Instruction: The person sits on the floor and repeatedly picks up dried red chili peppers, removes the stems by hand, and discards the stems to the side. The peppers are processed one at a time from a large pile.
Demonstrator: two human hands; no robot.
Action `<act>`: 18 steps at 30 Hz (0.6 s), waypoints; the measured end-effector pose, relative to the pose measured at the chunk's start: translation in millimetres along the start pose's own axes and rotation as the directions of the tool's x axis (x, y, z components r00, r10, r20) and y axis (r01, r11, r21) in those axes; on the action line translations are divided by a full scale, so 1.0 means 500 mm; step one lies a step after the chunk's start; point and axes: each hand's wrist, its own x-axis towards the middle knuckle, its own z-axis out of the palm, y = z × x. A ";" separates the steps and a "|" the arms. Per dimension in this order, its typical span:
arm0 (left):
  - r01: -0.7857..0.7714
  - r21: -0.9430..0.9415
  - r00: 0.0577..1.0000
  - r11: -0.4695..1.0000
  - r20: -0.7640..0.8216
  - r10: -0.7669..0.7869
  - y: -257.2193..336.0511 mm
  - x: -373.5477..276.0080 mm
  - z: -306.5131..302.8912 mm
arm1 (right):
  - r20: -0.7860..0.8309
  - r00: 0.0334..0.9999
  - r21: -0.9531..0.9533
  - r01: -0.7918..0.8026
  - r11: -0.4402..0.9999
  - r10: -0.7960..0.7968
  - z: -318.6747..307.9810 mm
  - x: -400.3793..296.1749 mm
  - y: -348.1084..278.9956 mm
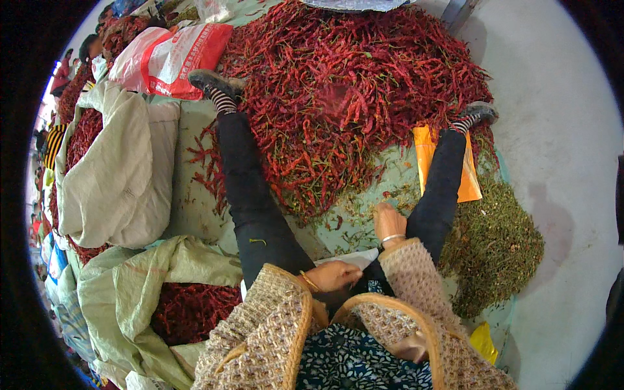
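My left hand (336, 276), with a yellow bangle at the wrist, hovers over my lap with its fingers curled. Whether something small is pinched in it cannot be made out. Beside it lies a piece of white material (358, 257), perhaps a bag. My right hand (390, 220), wearing a silvery bangle, reaches forward near my right knee. Its fingers point away from me and are partly hidden, so a held thing cannot be seen. Below and left of it, stems and scraps (358, 234) litter the floor. A large heap of dried red chillies (341, 97) spreads between my outstretched legs.
A pile of green-brown stems (497, 243) lies right of my leg. An orange packet (468, 180) sits under that leg. At left stand a pale woven sack (112, 180) and an open greenish sack (131, 287) holding chillies. A red-and-white bag (170, 61) touches my left foot.
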 end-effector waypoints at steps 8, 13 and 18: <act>0.212 -0.823 0.732 0.528 -0.224 -0.643 -0.003 0.014 -0.074 | 0.050 0.870 -0.120 0.493 0.862 -0.491 0.128 0.054 -0.067; 0.228 -0.784 0.710 0.577 -0.271 -0.650 0.003 0.023 -0.064 | 0.220 0.967 0.618 -0.038 0.785 -0.127 0.065 0.008 -0.035; 0.230 -0.586 0.685 0.777 -0.469 -0.557 -0.021 0.044 -0.053 | 0.421 0.803 0.903 -0.331 0.273 -0.422 0.032 -0.057 -0.054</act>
